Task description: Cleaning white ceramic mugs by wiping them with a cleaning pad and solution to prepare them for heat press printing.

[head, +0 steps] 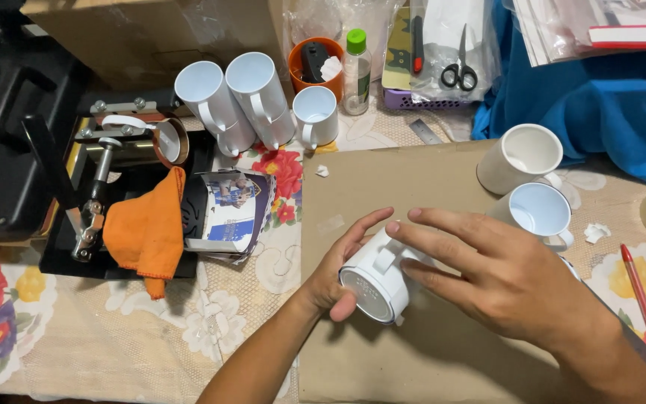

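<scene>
— On the brown cardboard sheet (413, 359), what is being held?

— One white mug (377, 278) is held on its side, its base turned toward the camera and its handle facing up. It is gripped from the left by the left hand (338, 273), whose fingers are wrapped around the body and clamped on it. The right hand (502, 280) is laid over it from the right, with fingers (428, 232) spread apart and resting on the upper side, near the handle.

— How many mugs are counted altogether?

— Six white mugs are seen. Besides the held one, two mugs (536, 187) are stood just beyond the right hand, touching each other, and three mugs (259, 105) are grouped further back on the surface (114, 329), which is covered by a flowered cloth.

— What else is found around them?

— One orange cup (315, 63), one clear bottle with a green cap (356, 71) and one pair of scissors (459, 73) are placed at the back. One orange cloth (147, 228) is draped over a black press (24, 157) at the left, beside printed paper (226, 213). One red pen (641, 295) is laid at the right edge.
</scene>
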